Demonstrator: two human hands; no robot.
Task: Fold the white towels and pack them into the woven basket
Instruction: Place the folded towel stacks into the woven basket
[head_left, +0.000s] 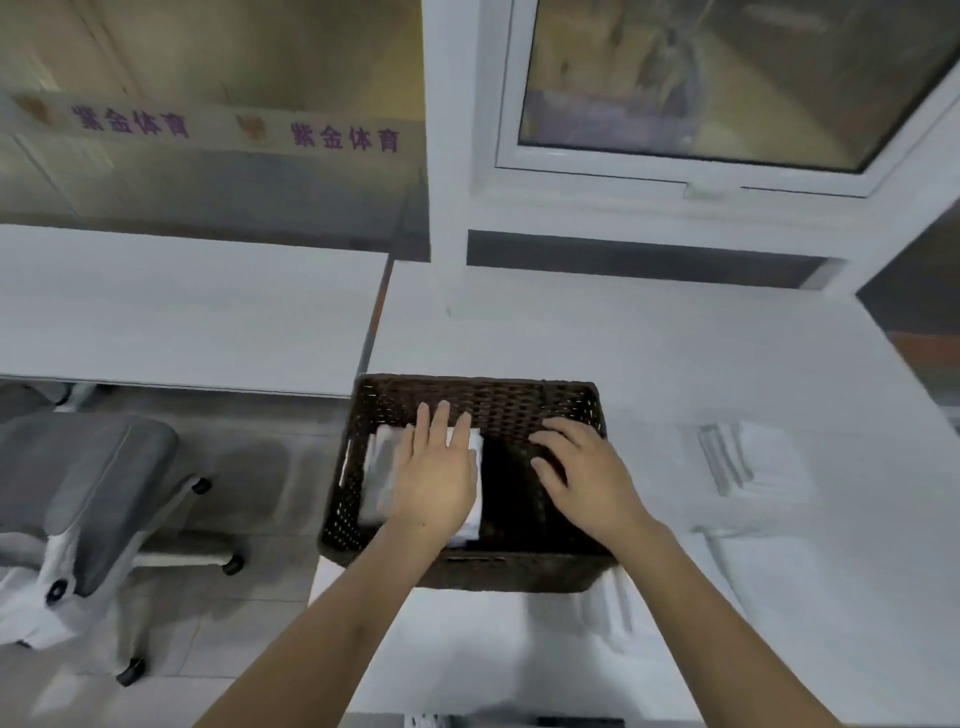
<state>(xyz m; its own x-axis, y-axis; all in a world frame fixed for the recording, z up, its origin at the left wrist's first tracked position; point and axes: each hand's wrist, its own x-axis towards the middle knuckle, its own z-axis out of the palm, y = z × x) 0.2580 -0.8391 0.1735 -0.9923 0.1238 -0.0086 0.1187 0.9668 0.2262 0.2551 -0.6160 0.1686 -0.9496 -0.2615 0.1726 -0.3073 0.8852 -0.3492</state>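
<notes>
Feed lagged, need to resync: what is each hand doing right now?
Left hand: open, fingers straight, pressing flat on the folded white towel in the woven basket.
Right hand: open, fingers loosely bent over the basket's bare right half, holding nothing.

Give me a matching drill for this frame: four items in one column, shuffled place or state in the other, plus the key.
Items:
1. left hand
2. right hand
3. folded towel stack
4. grey chair

Places or states:
A. on the floor, left of the table
B. flat on the white towel in the woven basket
C. on the table, right of the basket
D. over the basket's bare dark right half, fingers loosely bent, holding nothing

Pairs: 1-B, 2-D, 3-C, 4-A
</notes>
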